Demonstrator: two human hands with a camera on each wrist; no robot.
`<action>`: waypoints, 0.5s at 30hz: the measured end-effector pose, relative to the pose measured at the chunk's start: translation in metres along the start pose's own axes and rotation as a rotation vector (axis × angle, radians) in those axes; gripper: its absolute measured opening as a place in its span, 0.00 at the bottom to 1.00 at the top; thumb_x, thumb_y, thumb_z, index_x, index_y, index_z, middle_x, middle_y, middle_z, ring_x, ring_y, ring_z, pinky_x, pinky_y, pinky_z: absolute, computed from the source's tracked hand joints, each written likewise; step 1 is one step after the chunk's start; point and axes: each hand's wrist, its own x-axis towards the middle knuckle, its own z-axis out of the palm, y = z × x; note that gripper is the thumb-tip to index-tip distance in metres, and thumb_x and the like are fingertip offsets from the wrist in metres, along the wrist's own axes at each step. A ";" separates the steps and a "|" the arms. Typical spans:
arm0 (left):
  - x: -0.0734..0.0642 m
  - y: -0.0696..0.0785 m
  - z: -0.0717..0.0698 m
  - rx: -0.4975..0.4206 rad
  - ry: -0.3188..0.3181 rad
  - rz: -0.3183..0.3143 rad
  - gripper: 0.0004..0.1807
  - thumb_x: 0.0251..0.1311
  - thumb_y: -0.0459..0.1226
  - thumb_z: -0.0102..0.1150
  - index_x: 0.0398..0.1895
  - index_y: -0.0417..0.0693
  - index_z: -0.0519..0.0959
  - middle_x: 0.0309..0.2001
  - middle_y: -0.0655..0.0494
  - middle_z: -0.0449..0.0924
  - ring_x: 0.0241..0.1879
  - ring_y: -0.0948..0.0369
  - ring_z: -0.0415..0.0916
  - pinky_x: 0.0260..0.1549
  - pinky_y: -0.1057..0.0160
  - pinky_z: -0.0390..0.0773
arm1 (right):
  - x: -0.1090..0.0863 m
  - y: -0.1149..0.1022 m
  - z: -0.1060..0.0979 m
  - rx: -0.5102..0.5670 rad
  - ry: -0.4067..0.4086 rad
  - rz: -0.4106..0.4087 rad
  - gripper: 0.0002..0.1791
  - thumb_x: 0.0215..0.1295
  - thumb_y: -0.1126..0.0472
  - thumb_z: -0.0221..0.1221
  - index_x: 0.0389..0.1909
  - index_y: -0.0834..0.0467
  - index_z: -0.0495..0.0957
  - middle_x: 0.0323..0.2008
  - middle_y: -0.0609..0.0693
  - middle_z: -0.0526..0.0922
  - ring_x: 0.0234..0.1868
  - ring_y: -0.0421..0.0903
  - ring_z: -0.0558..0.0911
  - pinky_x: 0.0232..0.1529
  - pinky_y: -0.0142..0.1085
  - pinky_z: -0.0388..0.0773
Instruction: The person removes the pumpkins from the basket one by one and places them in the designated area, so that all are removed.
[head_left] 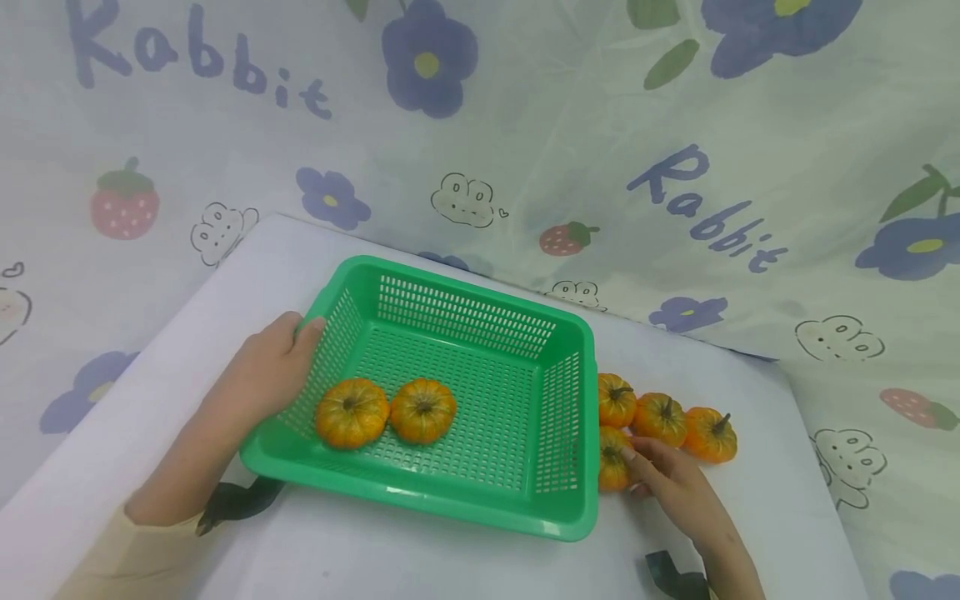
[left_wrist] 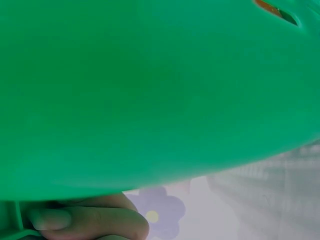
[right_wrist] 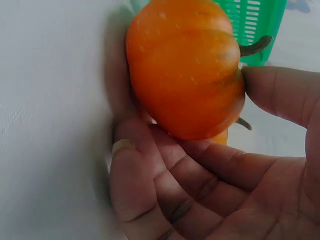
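Observation:
My left hand [head_left: 273,367] grips the left rim of a green plastic basket [head_left: 480,507], with fingers [left_wrist: 100,222] curled under the edge in the left wrist view. Inside the basket, toward its left, sit two small orange-yellow pumpkins, one pumpkin [head_left: 351,414] beside the other pumpkin [head_left: 423,412]. Just outside the right wall, my right hand [head_left: 678,483] holds another small pumpkin [right_wrist: 185,70] between thumb and fingers. The basket rim partly hides that pumpkin in the head view. The held pumpkin's stem points sideways in the right wrist view.
Three more pumpkins stand in a row right of the basket: one pumpkin [head_left: 617,400] against its wall, a middle pumpkin [head_left: 660,419] and an end pumpkin [head_left: 710,435]. The white table [head_left: 337,558] meets a patterned cloth backdrop [head_left: 405,167] behind.

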 end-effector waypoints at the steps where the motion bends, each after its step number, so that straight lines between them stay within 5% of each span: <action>1: 0.000 0.000 0.000 0.000 -0.001 0.000 0.30 0.83 0.57 0.24 0.45 0.39 0.66 0.31 0.46 0.69 0.30 0.50 0.71 0.26 0.56 0.75 | 0.000 0.000 0.000 0.000 -0.001 -0.004 0.29 0.79 0.44 0.57 0.65 0.64 0.77 0.36 0.50 0.85 0.36 0.47 0.82 0.41 0.39 0.81; 15: -0.001 0.000 -0.001 -0.002 -0.004 0.000 0.30 0.83 0.57 0.24 0.45 0.40 0.66 0.30 0.46 0.68 0.30 0.50 0.71 0.26 0.56 0.75 | 0.003 0.006 0.000 0.021 0.003 0.011 0.28 0.78 0.44 0.59 0.62 0.64 0.78 0.39 0.50 0.85 0.38 0.47 0.83 0.41 0.36 0.83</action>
